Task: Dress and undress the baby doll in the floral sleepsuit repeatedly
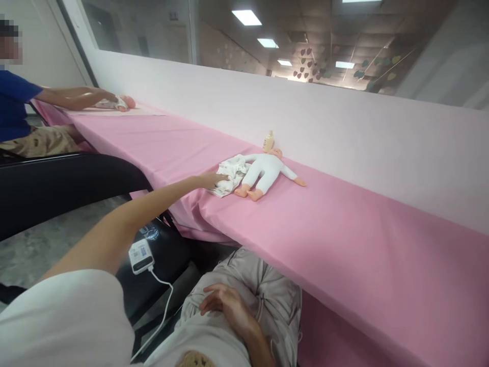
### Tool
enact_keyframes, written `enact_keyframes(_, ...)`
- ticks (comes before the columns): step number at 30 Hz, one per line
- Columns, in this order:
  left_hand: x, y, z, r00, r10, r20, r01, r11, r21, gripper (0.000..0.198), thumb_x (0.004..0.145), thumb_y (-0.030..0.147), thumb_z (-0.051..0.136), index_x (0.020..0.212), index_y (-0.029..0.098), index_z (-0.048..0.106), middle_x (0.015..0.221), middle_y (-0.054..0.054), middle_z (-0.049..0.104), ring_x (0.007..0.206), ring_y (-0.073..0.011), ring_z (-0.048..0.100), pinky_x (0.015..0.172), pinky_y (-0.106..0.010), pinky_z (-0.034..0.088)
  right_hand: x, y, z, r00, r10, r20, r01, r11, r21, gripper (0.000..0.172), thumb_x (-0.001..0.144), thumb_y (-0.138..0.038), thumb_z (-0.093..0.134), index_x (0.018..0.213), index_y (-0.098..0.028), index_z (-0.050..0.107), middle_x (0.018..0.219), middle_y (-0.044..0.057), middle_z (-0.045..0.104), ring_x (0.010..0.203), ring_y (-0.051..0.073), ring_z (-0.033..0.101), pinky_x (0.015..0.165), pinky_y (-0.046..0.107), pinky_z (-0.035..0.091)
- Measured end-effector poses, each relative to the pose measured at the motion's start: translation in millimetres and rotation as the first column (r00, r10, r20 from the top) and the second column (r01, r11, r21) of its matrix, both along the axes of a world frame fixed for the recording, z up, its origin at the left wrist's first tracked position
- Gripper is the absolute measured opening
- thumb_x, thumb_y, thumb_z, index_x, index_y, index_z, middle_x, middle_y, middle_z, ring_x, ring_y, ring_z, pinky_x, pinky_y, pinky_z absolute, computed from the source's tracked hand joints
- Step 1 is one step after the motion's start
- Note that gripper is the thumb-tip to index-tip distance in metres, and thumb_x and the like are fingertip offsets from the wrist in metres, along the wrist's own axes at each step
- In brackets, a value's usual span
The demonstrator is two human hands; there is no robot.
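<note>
My left hand (212, 180) reaches out over the table's near edge and rests on a crumpled white baby garment (233, 169) with a small print. Its visible fingers lie stretched out against the fabric; whether they pinch any of it is hard to see. Right beside the garment lies a baby doll (267, 168) on its back, in a white body, feet towards me, one arm spread to the right. Behind its head stands a pale yellow bottle (269, 140). My right hand (229, 306) rests on my lap, fingers loosely bent and apart, holding nothing.
A pink cloth covers the long table (344, 239) along a white wall (344, 132) with windows. At far left a person in a blue shirt (15, 102) handles another doll (128, 102). Black chairs (69, 188) stand at left; one carries a white device (141, 256) with a cable.
</note>
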State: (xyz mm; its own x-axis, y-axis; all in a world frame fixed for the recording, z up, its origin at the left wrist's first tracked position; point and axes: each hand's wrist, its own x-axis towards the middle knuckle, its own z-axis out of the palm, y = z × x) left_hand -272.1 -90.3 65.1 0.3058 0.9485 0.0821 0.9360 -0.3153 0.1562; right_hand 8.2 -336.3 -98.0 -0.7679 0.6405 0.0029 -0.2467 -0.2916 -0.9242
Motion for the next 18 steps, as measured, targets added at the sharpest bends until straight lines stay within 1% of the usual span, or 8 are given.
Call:
enact_keyframes(4,-11.9,24.7,32.3,0.994,-0.106,-0.036,0.089,0.940,-0.329,0.055,0.066,0.011,0.050,0.120,0.018,0.057,0.126,-0.007,0.056,0.110,-0.0179,0.054,0.093,-0.027,0.041,-1.7,0.7,-3.9,0.999,0.026,-0.018,-0.026,0.999,0.025,0.044,0.063,-0.058,0.063,0.096,-0.029,0.067,0.077,0.002,0.069,0.072,0.023,0.067,0.076,0.040,0.048)
enact_keyframes(5,-11.0,34.2,41.9,0.993,-0.106,-0.044,0.086,0.940,-0.331,0.051,0.068,0.011,0.047,0.117,0.018,0.059,0.124,-0.006,0.058,0.110,-0.0168,0.054,0.093,-0.027,0.041,-2.0,0.7,-4.1,1.000,0.020,-0.015,-0.020,0.999,0.030,0.044,0.063,-0.058,0.064,0.095,-0.029,0.067,0.076,0.003,0.069,0.072,0.023,0.067,0.076,0.039,0.048)
enact_keyframes(7,-3.7,52.0,49.6,1.000,-0.020,-0.021,0.016,0.989,-0.149,0.049,0.075,0.012,0.040,0.121,0.015,0.056,0.128,-0.007,0.055,0.116,-0.0167,0.050,0.098,-0.028,0.038,-2.2,0.6,-3.8,1.000,0.003,-0.019,-0.003,1.000,0.026,0.043,0.063,-0.057,0.064,0.095,-0.028,0.067,0.075,0.003,0.069,0.071,0.022,0.067,0.074,0.039,0.048)
enact_keyframes(8,1.9,58.8,45.3,0.998,0.058,0.019,-0.057,0.998,-0.008,0.050,0.079,0.014,0.036,0.127,0.013,0.050,0.134,-0.009,0.049,0.122,-0.0185,0.045,0.102,-0.031,0.034,-2.2,0.5,-3.5,1.000,-0.012,-0.027,0.013,1.000,0.019,0.043,0.063,-0.058,0.064,0.094,-0.029,0.067,0.074,0.003,0.069,0.070,0.022,0.067,0.073,0.038,0.048)
enact_keyframes(10,14.1,66.3,21.6,0.972,0.212,0.101,-0.227,0.958,0.177,0.054,0.088,0.026,0.032,0.139,0.008,0.031,0.145,-0.015,0.030,0.134,-0.0250,0.028,0.109,-0.040,0.024,-2.4,0.8,-4.0,0.999,-0.031,-0.034,0.031,1.000,-0.002,0.043,0.062,-0.057,0.065,0.095,-0.029,0.068,0.074,0.002,0.068,0.069,0.022,0.067,0.072,0.038,0.048)
enact_keyframes(14,25.0,67.1,-38.9,0.958,0.286,0.038,-0.287,0.957,0.050,0.076,0.088,0.050,0.031,0.143,0.000,0.012,0.148,-0.024,0.014,0.139,-0.0331,0.012,0.109,-0.050,0.018,-4.6,3.7,-10.2,1.000,-0.024,0.008,0.024,0.995,-0.100,0.038,0.059,-0.052,0.068,0.091,-0.031,0.069,0.073,0.002,0.068,0.068,0.022,0.066,0.073,0.039,0.046)
enact_keyframes(16,23.3,68.6,-48.2,0.959,0.283,0.004,-0.283,0.959,0.008,0.081,0.087,0.055,0.030,0.143,0.000,0.008,0.149,-0.023,0.010,0.139,-0.0335,0.009,0.110,-0.051,0.015,-6.4,5.4,-13.6,0.999,-0.007,0.037,0.013,0.985,-0.173,0.036,0.057,-0.051,0.069,0.087,-0.032,0.070,0.070,0.001,0.068,0.066,0.022,0.065,0.073,0.039,0.046)
enact_keyframes(18,22.5,73.5,-40.7,0.953,0.295,-0.070,-0.298,0.954,-0.025,0.085,0.085,0.057,0.035,0.142,0.000,0.011,0.149,-0.024,0.009,0.139,-0.0356,0.006,0.111,-0.052,0.009,-7.8,5.9,-14.4,0.998,0.000,0.064,0.013,0.978,-0.207,0.033,0.056,-0.050,0.069,0.084,-0.033,0.071,0.068,0.000,0.067,0.066,0.022,0.065,0.074,0.039,0.045)
